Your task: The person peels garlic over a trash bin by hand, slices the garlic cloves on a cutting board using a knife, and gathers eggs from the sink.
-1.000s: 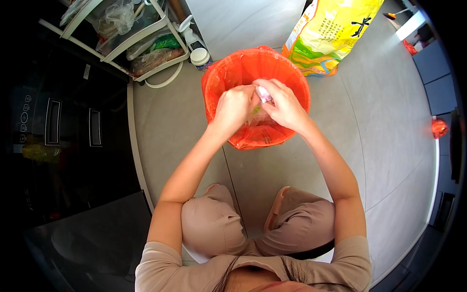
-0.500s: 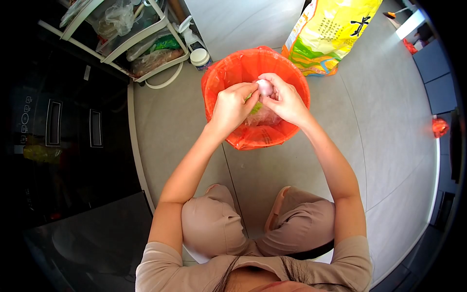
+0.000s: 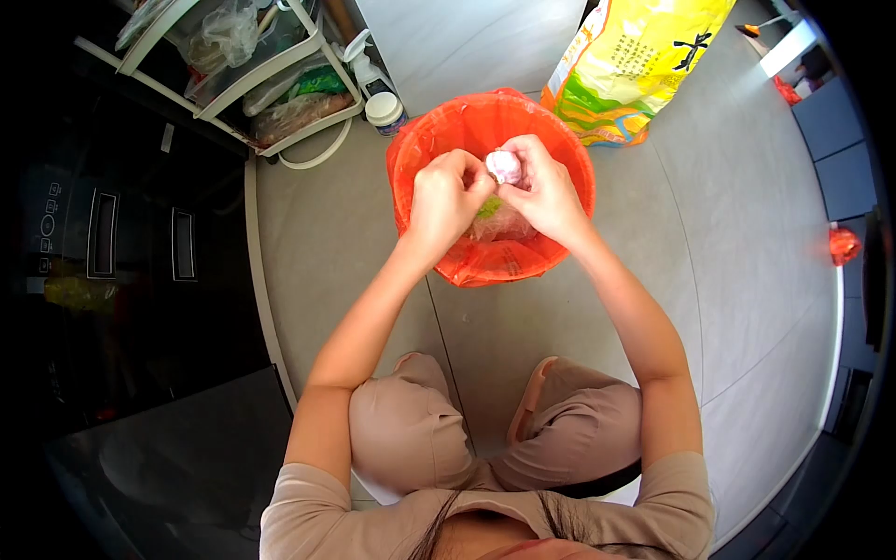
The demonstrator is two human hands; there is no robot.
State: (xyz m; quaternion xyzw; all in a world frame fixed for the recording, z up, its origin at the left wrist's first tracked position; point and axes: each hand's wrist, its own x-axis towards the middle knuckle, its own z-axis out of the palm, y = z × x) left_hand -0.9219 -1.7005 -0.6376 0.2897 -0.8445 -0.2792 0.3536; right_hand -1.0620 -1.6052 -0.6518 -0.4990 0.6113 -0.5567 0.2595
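Note:
Above a bin lined with a red plastic bag [image 3: 420,126], my right hand [image 3: 551,198] grips a pinkish-white garlic bulb [image 3: 504,167] between thumb and fingers. My left hand [image 3: 446,198] is closed in a pinch close against the bulb's left side. A tiny dark bit shows at its fingertips, too small to name. Under the hands, inside the bin, lie a pale, crumpled, clear-looking heap [image 3: 504,227] and something yellow-green [image 3: 488,207].
A yellow printed bag [image 3: 635,70] stands behind the bin on the right. Back left are a white-lidded jar [image 3: 384,110], a spray bottle [image 3: 366,65] and a shelf rack [image 3: 271,89] with plastic bags. Black cabinets [image 3: 140,308] line the left.
My left fingertips have drawn slightly back from the garlic bulb. In my right hand the bulb has turned and shifted a little left, showing more of its ridged surface.

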